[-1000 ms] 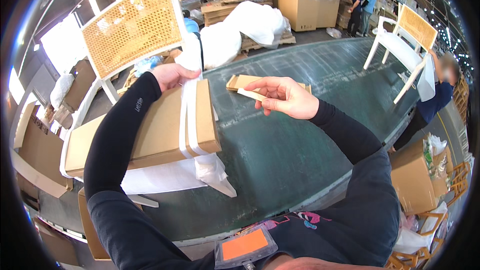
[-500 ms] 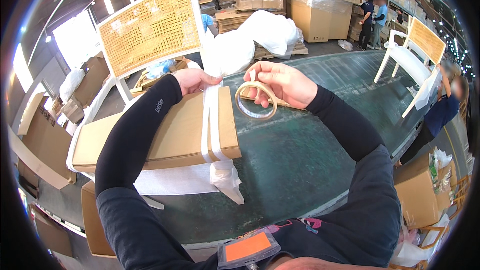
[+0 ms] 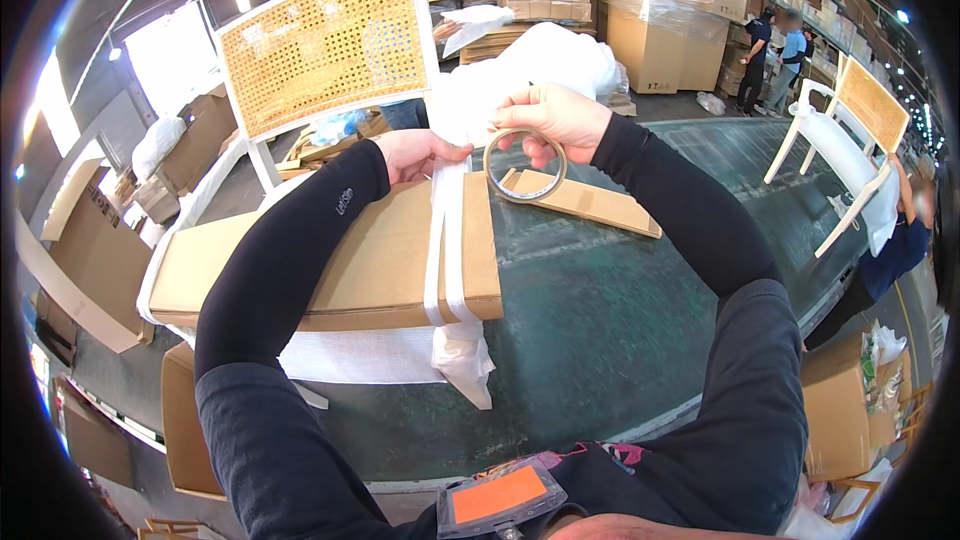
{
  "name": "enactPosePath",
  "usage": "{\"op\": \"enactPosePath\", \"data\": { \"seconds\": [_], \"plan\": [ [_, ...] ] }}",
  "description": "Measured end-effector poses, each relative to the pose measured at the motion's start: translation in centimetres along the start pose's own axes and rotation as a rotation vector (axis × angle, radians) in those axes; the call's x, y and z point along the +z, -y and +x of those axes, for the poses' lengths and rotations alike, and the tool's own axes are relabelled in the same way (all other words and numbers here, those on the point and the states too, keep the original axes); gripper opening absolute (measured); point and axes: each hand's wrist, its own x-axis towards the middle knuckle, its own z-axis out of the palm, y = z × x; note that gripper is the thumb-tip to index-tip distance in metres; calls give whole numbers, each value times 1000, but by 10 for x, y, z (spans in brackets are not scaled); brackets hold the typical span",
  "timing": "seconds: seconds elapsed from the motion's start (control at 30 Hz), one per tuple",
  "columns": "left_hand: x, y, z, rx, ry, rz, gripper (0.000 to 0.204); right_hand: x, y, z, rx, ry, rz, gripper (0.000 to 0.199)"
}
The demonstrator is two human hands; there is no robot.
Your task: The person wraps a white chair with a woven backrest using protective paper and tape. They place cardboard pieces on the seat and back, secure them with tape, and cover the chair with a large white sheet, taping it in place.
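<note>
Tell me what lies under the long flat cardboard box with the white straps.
The cardboard box rests on white cloth-like wrapping that sticks out below its near edge, with a knotted white tail hanging onto the green table. What the wrapping covers beneath the box is hidden.

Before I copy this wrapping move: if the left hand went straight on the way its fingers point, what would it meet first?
Most likely the tape roll held up in the right hand; the left hand points toward it over the white strap, though depth is unclear.
</note>
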Motion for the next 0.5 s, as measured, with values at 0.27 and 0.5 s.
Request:
{"op": "enactPosePath", "data": {
  "seconds": [0.27,0.5],
  "plan": [
    [2,-1,10,-11,5,14,22,-6,10,24,-232,-45,-579,16],
    [-31,7,27,-58,181,-25,20,49,17,39,-240,-131,-1014,23]
  ]
}}
